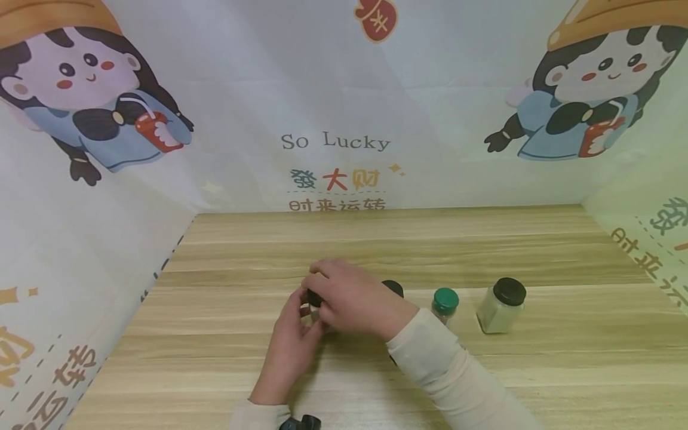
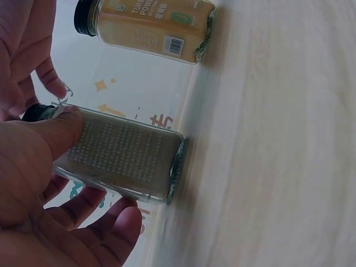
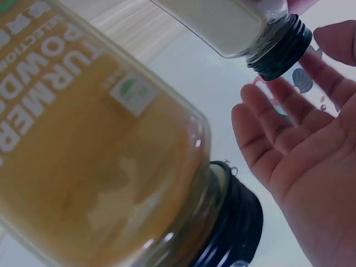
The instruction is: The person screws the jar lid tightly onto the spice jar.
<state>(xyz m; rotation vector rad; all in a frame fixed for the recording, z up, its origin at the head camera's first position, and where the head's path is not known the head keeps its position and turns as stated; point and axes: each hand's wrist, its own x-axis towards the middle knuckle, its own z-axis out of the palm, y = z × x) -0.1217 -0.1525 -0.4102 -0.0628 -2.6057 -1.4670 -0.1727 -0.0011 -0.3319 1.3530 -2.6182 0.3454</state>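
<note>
My left hand grips a square glass spice jar of dull, pale powder, its thumb lying across the printed label. In the right wrist view the jar's black lid lies between the thumb and first fingers of my right hand, the other fingers reaching past it. From the head view, the right hand arches over the lid. Close by is a jar of turmeric powder, also black-lidded; the right hand and forearm cover most of it in the head view.
To the right on the wooden table are a small green-capped jar, partly behind the right sleeve, and a black-lidded jar of pale powder. A printed cloth walls the back and sides.
</note>
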